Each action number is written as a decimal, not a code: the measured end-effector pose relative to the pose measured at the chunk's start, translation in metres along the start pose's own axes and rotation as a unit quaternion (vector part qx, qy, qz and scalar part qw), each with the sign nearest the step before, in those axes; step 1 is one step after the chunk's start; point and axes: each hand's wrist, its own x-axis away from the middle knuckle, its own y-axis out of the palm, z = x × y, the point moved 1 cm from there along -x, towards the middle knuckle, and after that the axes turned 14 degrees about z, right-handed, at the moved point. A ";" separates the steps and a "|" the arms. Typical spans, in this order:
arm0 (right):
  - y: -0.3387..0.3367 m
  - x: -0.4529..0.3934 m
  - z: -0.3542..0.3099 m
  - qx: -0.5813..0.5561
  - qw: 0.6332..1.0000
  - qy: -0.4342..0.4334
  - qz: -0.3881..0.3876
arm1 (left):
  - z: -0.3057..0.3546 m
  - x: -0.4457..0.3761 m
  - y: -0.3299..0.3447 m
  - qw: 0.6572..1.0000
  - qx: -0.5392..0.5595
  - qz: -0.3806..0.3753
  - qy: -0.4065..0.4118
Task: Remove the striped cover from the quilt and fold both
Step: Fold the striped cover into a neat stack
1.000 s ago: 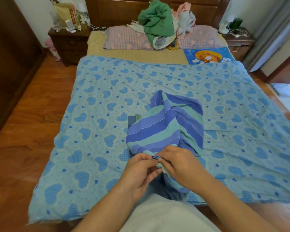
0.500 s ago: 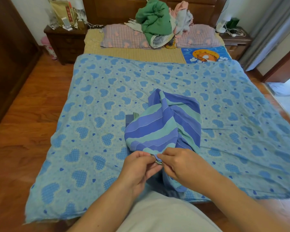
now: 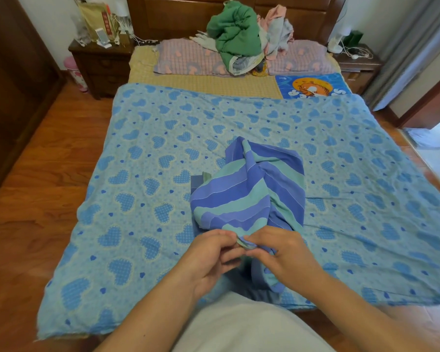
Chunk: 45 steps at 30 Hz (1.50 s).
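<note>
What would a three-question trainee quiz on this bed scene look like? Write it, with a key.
1. True or false: both hands pinch the near edge of the striped cover.
2. What lies spread flat over the bed under the striped bundle? A) heart-print sheet B) green blanket C) cartoon tiger mat
3. Fill in: the green blanket is heaped on the ____ at the headboard.

Key: 1 true: the left hand and right hand meet at its edge. 2 A: the heart-print sheet. 3 pillows.
</note>
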 end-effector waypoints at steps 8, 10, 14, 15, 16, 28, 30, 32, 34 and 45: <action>-0.013 -0.015 -0.010 -0.071 0.975 0.158 0.141 | -0.009 -0.028 0.016 0.824 -0.318 0.124 0.453; -0.031 -0.029 -0.016 -0.083 0.970 0.152 0.168 | -0.003 -0.035 0.021 0.753 -0.360 0.153 0.529; -0.076 -0.065 -0.038 -0.086 0.964 0.101 0.230 | 0.024 -0.049 0.043 0.661 -0.391 0.181 0.614; -0.089 -0.073 -0.043 -0.083 0.963 0.088 0.241 | 0.033 -0.054 0.049 0.651 -0.414 0.187 0.609; -0.103 -0.080 -0.048 -0.080 0.962 0.075 0.252 | 0.044 -0.058 0.054 0.651 -0.440 0.188 0.589; -0.229 -0.128 -0.083 -0.179 0.878 0.016 0.444 | 0.175 -0.096 0.062 0.564 -0.526 0.274 0.574; -0.240 -0.130 -0.083 -0.190 0.865 0.028 0.464 | 0.174 -0.106 0.051 0.549 -0.560 0.272 0.558; -0.248 -0.132 -0.081 -0.180 0.859 0.041 0.478 | 0.173 -0.118 0.033 0.507 -0.608 0.268 0.549; -0.252 -0.135 -0.074 -0.149 0.859 0.062 0.486 | 0.170 -0.131 0.008 0.438 -0.688 0.281 0.506; -0.191 -0.155 -0.032 0.000 0.947 0.142 0.289 | 0.090 -0.127 -0.023 0.652 -0.730 0.037 0.203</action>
